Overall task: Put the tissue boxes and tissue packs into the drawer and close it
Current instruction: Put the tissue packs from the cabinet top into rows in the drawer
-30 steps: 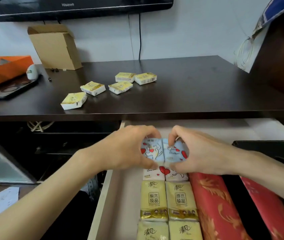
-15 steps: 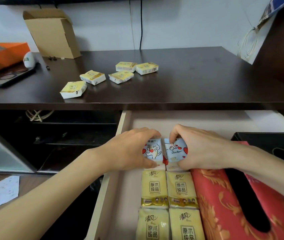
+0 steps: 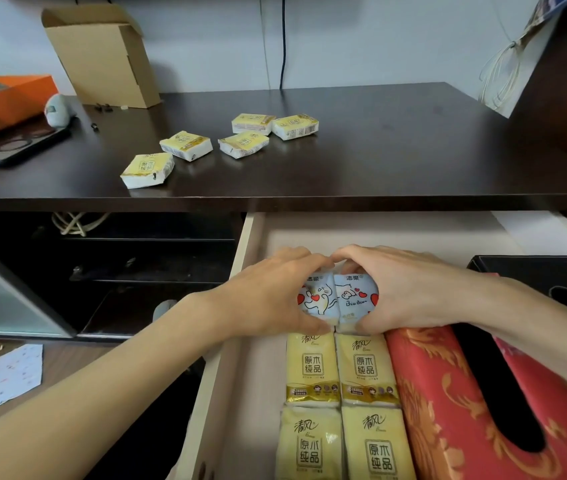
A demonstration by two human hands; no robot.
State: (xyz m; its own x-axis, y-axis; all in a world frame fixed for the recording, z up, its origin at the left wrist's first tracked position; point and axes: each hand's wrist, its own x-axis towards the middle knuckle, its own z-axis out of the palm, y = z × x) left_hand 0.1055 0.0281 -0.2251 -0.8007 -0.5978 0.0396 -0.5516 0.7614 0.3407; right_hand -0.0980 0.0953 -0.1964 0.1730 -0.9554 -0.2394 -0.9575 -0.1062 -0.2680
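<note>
The drawer [image 3: 379, 230] stands open below the dark desk. My left hand [image 3: 268, 299] grips a blue pack with red hearts [image 3: 318, 299], and my right hand [image 3: 410, 292] grips a second blue pack [image 3: 356, 297]. Both packs sit side by side in the drawer, just behind several yellow tissue packs [image 3: 340, 372]. A red patterned tissue box [image 3: 465, 410] lies in the drawer to the right of them, partly under my right forearm. Several small yellow tissue packs [image 3: 244, 143] lie on the desk top [image 3: 413, 150].
A black box [image 3: 552, 275] fills the drawer's far right. On the desk are an open cardboard box [image 3: 102, 57], an orange box [image 3: 1, 102] and a phone [image 3: 18, 147]. Dark open shelves [image 3: 119, 265] are left of the drawer. A paper slip [image 3: 11, 375] lies on the floor.
Both hands have lowered the two blue packs down into the drawer, right behind the yellow packs. The camera has tilted downward.
</note>
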